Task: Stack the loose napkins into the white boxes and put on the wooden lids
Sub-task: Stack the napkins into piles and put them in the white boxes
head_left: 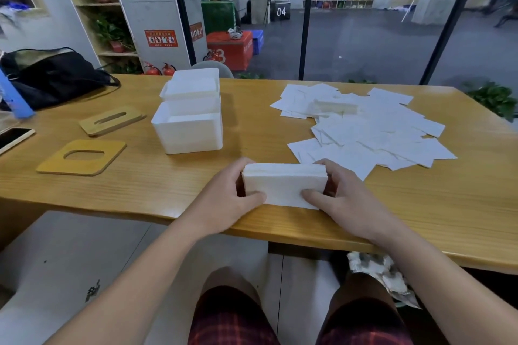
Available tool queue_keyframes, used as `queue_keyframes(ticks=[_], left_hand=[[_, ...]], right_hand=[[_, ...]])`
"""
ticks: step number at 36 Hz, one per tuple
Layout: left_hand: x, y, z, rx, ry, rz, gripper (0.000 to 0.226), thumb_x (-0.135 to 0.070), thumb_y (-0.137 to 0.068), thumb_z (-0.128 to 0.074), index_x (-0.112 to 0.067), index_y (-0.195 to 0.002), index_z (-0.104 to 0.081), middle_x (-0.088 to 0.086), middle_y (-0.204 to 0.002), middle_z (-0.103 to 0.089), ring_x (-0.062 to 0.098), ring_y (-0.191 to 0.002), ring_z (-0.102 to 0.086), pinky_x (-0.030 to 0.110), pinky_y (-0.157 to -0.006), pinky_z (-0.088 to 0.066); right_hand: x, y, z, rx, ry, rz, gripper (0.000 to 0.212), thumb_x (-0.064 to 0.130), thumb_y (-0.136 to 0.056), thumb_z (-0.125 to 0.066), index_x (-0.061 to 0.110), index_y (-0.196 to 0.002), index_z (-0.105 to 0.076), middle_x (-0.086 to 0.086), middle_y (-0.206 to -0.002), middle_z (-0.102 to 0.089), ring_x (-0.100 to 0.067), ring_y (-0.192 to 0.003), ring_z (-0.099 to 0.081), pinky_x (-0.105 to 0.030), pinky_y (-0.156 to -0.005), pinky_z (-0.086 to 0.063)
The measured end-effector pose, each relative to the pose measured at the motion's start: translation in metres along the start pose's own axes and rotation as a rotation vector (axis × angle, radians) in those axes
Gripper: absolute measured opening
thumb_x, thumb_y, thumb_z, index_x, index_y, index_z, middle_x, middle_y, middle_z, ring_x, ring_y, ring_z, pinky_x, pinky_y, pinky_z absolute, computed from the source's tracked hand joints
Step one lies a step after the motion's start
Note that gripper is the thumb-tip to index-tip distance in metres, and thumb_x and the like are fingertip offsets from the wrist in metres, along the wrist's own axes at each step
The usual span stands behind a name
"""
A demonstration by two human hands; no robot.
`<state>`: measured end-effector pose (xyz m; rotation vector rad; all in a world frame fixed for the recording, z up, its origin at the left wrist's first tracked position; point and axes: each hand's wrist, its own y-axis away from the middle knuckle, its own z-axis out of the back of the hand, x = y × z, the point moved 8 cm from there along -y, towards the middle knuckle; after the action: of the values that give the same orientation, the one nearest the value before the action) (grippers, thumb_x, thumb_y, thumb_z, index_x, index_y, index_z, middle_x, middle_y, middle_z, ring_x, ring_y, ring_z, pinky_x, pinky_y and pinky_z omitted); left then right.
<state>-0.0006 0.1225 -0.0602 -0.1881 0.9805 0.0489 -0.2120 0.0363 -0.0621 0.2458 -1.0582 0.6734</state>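
Nearest the person, at the front edge of the counter [420, 204], a squared stack of napkins [284, 186] rests on the wood, clasped from both sides. The left hand [232, 199] wraps its left end with the thumb laid on top, and the right hand [342, 199] grips the right end the same way. To do this step well, the person would likely press the sides flush, keep even pressure at both ends so the middle sheets do not sag or fan, and lower the stack level into a box rather than tilting it.

Just beyond and to the left stands the near white box [187, 129], open-topped; its inside looks bare, though the floor of it is not fully in view. Touching it behind is the far white box [193, 87], which appears to be filled with napkins close to its rim.

Left of the boxes lie two wooden lids, one [81, 158] with a wide oval opening and one [112, 120] with a narrow slot, both off. Loose napkins [378, 126] are spread across the right side, with a small pile [335, 106] among them.
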Motion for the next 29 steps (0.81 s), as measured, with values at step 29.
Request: queue_keyframes(ticks=[29], left_hand=[[0.034, -0.007, 0.123, -0.273, 0.177, 0.055, 0.005, -0.026, -0.109, -0.067, -0.022, -0.109, -0.068, -0.001, -0.109, -0.063, 0.011, -0.098, -0.066, 0.033, -0.075, -0.064]], right_hand=[[0.057, -0.096, -0.042, 0.001, -0.148, 0.059, 0.005, 0.013, -0.103, -0.071, 0.016, -0.101, -0.068, 0.000, -0.109, -0.069, -0.030, -0.078, -0.075, -0.048, -0.075, -0.066]])
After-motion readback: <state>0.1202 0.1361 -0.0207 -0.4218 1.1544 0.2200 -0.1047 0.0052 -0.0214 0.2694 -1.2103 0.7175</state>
